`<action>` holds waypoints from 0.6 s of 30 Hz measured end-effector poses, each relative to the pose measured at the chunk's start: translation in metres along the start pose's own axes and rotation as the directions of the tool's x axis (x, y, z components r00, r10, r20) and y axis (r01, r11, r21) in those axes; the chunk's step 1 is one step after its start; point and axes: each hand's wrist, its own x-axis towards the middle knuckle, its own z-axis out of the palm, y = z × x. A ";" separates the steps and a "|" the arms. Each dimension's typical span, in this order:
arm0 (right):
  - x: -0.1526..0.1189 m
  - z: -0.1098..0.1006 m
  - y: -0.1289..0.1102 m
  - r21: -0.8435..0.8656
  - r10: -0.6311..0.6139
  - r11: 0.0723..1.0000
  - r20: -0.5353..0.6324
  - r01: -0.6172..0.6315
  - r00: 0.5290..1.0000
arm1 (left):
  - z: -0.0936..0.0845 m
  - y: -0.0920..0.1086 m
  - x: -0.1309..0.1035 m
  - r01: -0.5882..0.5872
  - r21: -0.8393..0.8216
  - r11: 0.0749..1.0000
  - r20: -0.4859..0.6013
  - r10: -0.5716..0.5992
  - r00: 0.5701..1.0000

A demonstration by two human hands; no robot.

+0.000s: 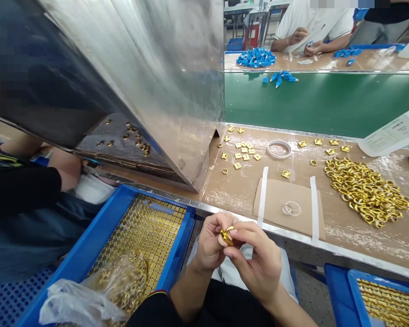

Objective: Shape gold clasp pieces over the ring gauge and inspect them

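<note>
Now both hands share one small gold piece (pixel 226 235), just in front of the table (pixel 233 195). The left hand (pixel 211 243) pinches it, and the right hand (pixel 259 254) pinches it too, with thumb and finger. It looks like a fixing or checking step, but I cannot tell which. The next move seems to need a steady hold and small, careful fingers. Past the hands lies a taped cardboard pad (pixel 276 213), with a pile of gold rings (pixel 366 190) to its right. Farther off is a green belt (pixel 334 100).
</note>
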 end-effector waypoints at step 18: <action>-0.006 0.001 0.006 -0.019 0.098 0.995 -0.077 -0.099 0.992 | 0.000 0.000 0.004 0.287 -0.208 0.935 -0.002 -0.293 0.956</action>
